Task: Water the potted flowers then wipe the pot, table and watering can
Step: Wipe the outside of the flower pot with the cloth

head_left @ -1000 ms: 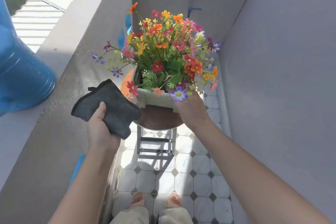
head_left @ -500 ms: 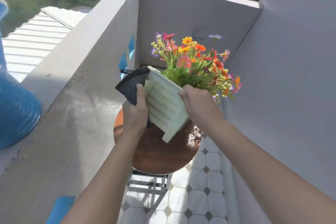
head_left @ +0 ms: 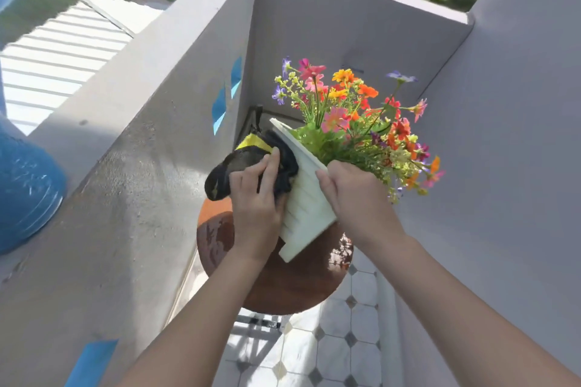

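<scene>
Tilted further since the earlier frame, white pot [head_left: 306, 198] above round table [head_left: 283, 286]: right hand [head_left: 355, 198] fingers clasp it; left hand [head_left: 256, 201] fingers press dark cloth [head_left: 251, 163] against its side. Pot-wiping step; next, probably turn pot.

White ribbed pot [head_left: 306, 198] tilted above round brown table [head_left: 292, 280], colourful flowers [head_left: 355, 122] leaning right, dark cloth [head_left: 251, 166] pressed apparently against its side

Head view, steeply downward, near hands
</scene>
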### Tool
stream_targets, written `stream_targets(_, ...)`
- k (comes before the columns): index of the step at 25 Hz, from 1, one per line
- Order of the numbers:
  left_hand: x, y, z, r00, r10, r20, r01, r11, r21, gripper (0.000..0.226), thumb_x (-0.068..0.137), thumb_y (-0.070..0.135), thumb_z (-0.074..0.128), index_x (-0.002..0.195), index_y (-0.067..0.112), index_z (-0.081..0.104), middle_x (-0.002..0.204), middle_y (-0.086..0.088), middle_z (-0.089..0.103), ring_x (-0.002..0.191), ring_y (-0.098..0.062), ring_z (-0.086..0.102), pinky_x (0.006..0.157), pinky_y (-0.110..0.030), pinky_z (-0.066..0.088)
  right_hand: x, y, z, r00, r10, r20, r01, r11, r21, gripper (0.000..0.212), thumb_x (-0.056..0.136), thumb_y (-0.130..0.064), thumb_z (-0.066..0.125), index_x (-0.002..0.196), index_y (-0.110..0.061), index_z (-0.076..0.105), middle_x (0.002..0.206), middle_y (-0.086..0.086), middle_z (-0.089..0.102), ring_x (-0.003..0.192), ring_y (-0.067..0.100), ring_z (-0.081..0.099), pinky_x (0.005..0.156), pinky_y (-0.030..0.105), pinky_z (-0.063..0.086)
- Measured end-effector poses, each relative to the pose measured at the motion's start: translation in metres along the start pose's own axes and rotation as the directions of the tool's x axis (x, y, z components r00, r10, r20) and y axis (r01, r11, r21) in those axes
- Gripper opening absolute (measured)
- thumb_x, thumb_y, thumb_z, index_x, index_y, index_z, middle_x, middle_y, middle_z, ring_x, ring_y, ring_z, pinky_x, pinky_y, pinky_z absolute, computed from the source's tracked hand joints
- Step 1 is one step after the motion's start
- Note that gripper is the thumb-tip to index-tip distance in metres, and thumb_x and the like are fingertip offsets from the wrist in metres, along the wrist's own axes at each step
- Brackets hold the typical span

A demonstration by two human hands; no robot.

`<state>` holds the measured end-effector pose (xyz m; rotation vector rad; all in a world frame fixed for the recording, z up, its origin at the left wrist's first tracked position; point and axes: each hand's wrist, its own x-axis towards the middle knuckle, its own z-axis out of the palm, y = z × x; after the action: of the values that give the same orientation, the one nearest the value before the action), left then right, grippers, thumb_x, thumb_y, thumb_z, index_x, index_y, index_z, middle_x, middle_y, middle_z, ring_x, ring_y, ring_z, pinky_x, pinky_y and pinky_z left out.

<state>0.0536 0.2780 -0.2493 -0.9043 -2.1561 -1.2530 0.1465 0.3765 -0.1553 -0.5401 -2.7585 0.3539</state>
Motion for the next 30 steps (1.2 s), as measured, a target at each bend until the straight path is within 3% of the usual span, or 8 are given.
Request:
stream_targets(5, 0.037, -0.002, -0.013, 0.968, -0.241, -0.073, 0.231, 0.964, -0.129, 0.033, 0.084, 0.01, 0.061, 0.113, -0.005, 0.063, 0.093, -0.019, 0.065, 0.089, -0.02, 0.049, 0.084, -0.026, 0.038, -0.003, -0.007, 0.0, 1.0, -0.016, -0.025, 0.017, 0.998, 0.055, 0.031, 0.093, -0.032, 0.036, 0.066, -0.017, 0.03, 0.056, -0.014, 0.023, 0.055, 0.02, 0.033, 0.056, 0.026, 0.016)
stream_targets(9, -0.001, 0.005, -0.027, 0.988, 0.106, 0.114, -0.085, 0.981, -0.177, 0.041, 0.081, 0.005, 0.054, 0.119, -0.009, 0.06, 0.11, -0.023, 0.063, 0.101, -0.026, 0.05, 0.095, -0.029, 0.041, -0.004, -0.005, 0.001, 1.0, 0.02, -0.021, -0.019, 0.999, 0.026, 0.031, 0.092, -0.032, 0.035, 0.067, -0.016, 0.031, 0.056, -0.013, 0.022, 0.057, 0.022, 0.034, 0.057, 0.031, 0.024)
stream_targets(13, 0.039, -0.005, -0.024, 0.989, -0.089, 0.114, 0.111, 0.974, -0.198, 0.044, 0.077, 0.022, 0.06, 0.112, -0.004, 0.064, 0.12, -0.027, 0.055, 0.098, -0.018, 0.051, 0.099, -0.012, 0.031, -0.007, -0.006, 0.003, 1.0, 0.012, -0.012, -0.012, 1.0, 0.024, 0.033, 0.094, -0.033, 0.033, 0.066, -0.015, 0.031, 0.055, -0.011, 0.023, 0.052, 0.017, 0.03, 0.056, 0.028, 0.017)
stream_targets(16, 0.021, 0.002, -0.02, 0.951, -0.256, 0.174, 0.264, 0.964, -0.027, 0.044, 0.085, 0.038, 0.049, 0.128, 0.026, 0.052, 0.144, -0.025, 0.035, 0.127, -0.037, 0.039, 0.106, -0.048, 0.028, -0.012, -0.009, 0.002, 1.0, 0.013, -0.012, -0.013, 0.999, 0.044, 0.033, 0.094, -0.031, 0.035, 0.066, -0.015, 0.031, 0.055, -0.012, 0.023, 0.048, 0.008, 0.028, 0.054, 0.027, 0.011)
stream_targets(18, -0.005, 0.002, -0.02, 0.941, -0.25, 0.229, 0.24, 0.968, 0.07, 0.047, 0.089, 0.041, 0.038, 0.136, 0.037, 0.035, 0.151, -0.017, 0.033, 0.136, -0.04, 0.028, 0.104, -0.059, 0.023, -0.014, -0.011, 0.002, 1.0, 0.016, -0.015, -0.015, 0.999, 0.037, 0.032, 0.094, -0.03, 0.036, 0.066, -0.015, 0.031, 0.055, -0.013, 0.023, 0.049, 0.015, 0.029, 0.054, 0.027, 0.011)
stream_targets(23, -0.032, -0.004, -0.031, 0.991, 0.06, 0.121, -0.081, 0.98, 0.179, 0.051, 0.081, 0.021, 0.054, 0.131, 0.021, 0.046, 0.103, -0.008, 0.057, 0.092, -0.023, 0.046, 0.082, -0.042, 0.036, -0.011, -0.01, 0.004, 1.0, 0.027, -0.013, -0.026, 0.998, 0.05, 0.034, 0.097, -0.027, 0.04, 0.066, -0.014, 0.033, 0.056, -0.012, 0.024, 0.053, 0.02, 0.031, 0.054, 0.028, 0.011)
stream_targets(28, 0.025, 0.011, -0.035, 0.93, -0.336, 0.149, 0.322, 0.94, 0.109, 0.056, 0.091, 0.05, 0.033, 0.136, 0.021, 0.049, 0.093, -0.013, 0.053, 0.082, -0.028, 0.056, 0.067, -0.036, 0.044, -0.016, -0.019, 0.007, 1.0, 0.014, -0.023, -0.012, 0.998, 0.062, 0.031, 0.094, -0.031, 0.036, 0.067, -0.016, 0.032, 0.056, -0.012, 0.023, 0.054, 0.019, 0.032, 0.055, 0.027, 0.017)
stream_targets(30, -0.002, 0.029, -0.047, 0.913, -0.304, 0.271, 0.307, 0.951, 0.032, 0.061, 0.093, 0.057, 0.019, 0.14, 0.027, 0.043, 0.096, -0.009, 0.052, 0.082, -0.027, 0.058, 0.062, -0.031, 0.044, -0.015, -0.02, 0.006, 1.0, 0.018, -0.026, -0.017, 0.999, 0.041, 0.032, 0.095, -0.03, 0.037, 0.067, -0.016, 0.033, 0.057, -0.012, 0.023, 0.056, 0.021, 0.035, 0.056, 0.03, 0.023)
